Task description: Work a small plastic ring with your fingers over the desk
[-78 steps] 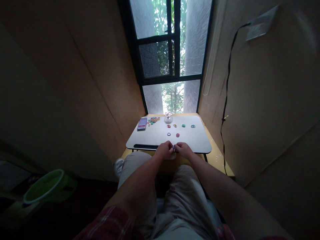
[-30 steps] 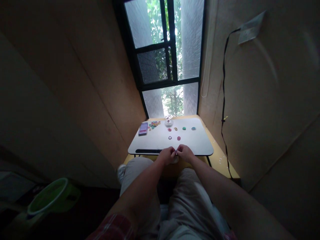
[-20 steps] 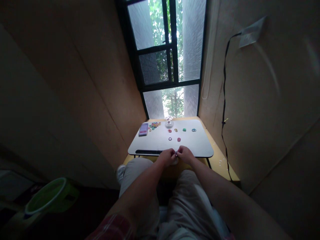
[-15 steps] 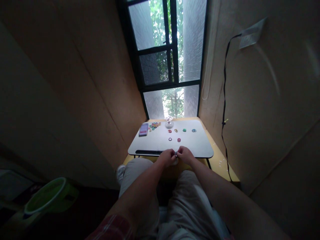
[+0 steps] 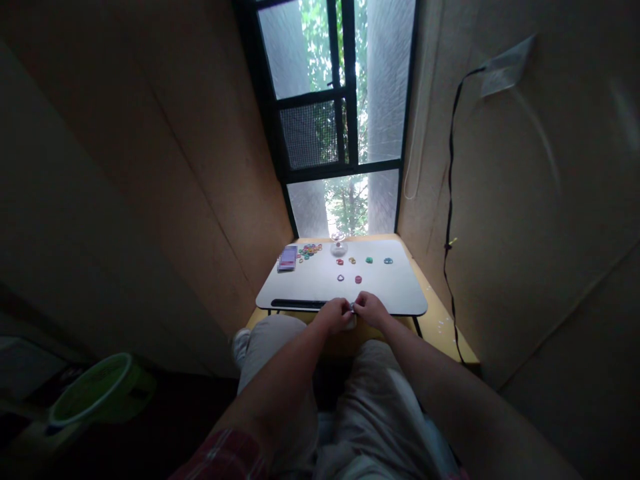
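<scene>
At the front edge of a white lap table point(image 5: 305, 287), my left hand point(image 5: 337, 313) and my right hand point(image 5: 369, 308) meet with fingertips pinched together. Between them shows a small greyish thing point(image 5: 353, 307), too small to name. Just beyond my hands lie a purple-and-white ring-like piece point(image 5: 341, 278) and a pinkish-red round piece point(image 5: 358, 279). A row farther back has small clusters in red point(image 5: 340, 262), yellow point(image 5: 352, 261), green point(image 5: 369, 260) and blue point(image 5: 388, 261).
A heap of coloured rings point(image 5: 309, 251) lies back left beside a purple-screened phone-like slab point(image 5: 287, 259). A clear stemmed glass dish point(image 5: 339, 245) stands at the back. A black slot strip point(image 5: 297, 304) runs along the front edge. A black cable point(image 5: 449, 200) hangs at right.
Almost nothing differs. Both hands stay pinched together in the same place, with at most a slight shift of the fingers.
</scene>
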Demonstrator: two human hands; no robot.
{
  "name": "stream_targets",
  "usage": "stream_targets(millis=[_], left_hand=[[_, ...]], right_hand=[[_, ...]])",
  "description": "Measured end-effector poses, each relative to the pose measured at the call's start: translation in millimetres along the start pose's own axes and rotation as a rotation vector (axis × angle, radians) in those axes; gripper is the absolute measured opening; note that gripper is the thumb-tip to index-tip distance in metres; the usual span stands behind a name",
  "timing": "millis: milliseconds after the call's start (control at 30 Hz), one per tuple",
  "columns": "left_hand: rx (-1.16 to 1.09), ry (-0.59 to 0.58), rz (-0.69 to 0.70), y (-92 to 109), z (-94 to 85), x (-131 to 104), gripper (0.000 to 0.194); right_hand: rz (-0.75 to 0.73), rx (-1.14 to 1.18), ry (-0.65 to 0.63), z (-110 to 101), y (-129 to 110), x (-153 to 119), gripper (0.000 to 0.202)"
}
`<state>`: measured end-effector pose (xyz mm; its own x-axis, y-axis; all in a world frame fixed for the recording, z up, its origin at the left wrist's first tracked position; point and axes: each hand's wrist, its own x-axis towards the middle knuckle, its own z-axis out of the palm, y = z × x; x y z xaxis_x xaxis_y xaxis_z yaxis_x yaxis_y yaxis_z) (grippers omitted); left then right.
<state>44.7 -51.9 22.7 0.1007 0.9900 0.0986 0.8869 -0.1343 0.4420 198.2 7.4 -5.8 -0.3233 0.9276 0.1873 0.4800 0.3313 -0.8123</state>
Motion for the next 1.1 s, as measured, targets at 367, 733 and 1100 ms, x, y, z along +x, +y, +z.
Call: stream_targets(millis=[367,733,1100], left_hand=[[-0.014,0.001,0.026,-1.4,1.4,3.5,0.020],[-0.009,-0.009,0.003,2.1,0.1,2.2,0.018],[-0.008,-0.014,0.014,2.4,-1.1,1.9,0.019]], right_hand=[[-0.014,-0.005,-0.003,-1.1,-0.8,-0.1,0.011],[-0.010,-0.010,-0.006,0.2,0.5,1.3,0.010],[-0.018,0.000,-0.005,0.9,2.6,1.2,0.011]])
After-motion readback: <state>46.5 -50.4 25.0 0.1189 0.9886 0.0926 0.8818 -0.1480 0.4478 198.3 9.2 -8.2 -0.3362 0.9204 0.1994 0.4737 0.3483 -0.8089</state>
